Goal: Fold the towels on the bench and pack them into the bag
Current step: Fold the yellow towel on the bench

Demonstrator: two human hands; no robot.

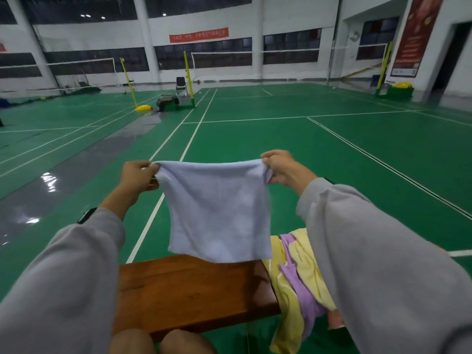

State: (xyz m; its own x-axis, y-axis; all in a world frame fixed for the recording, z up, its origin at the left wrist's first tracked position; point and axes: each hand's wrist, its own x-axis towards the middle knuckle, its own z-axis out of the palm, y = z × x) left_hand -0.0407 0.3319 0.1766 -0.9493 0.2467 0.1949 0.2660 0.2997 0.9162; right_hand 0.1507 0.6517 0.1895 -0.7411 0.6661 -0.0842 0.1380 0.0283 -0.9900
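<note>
While your left hand [136,175] pinches one top corner of the white towel [217,210] and your right hand [279,169] pinches the other, you hold it stretched flat in the air, its lower edge hanging just above the bench [189,292]. Yellow towels [304,254] and a purple towel [298,282] lie heaped at the bench's right end, partly under your right sleeve [383,264]. Beyond lies green court floor [281,139].

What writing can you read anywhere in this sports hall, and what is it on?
Nothing is legible.
Long red banner on the far white wall: pale characters, too blurred.
Tall dark red banner on the right pillar: print too small and blurred.
Pale lilac towel: no label showing.
</note>
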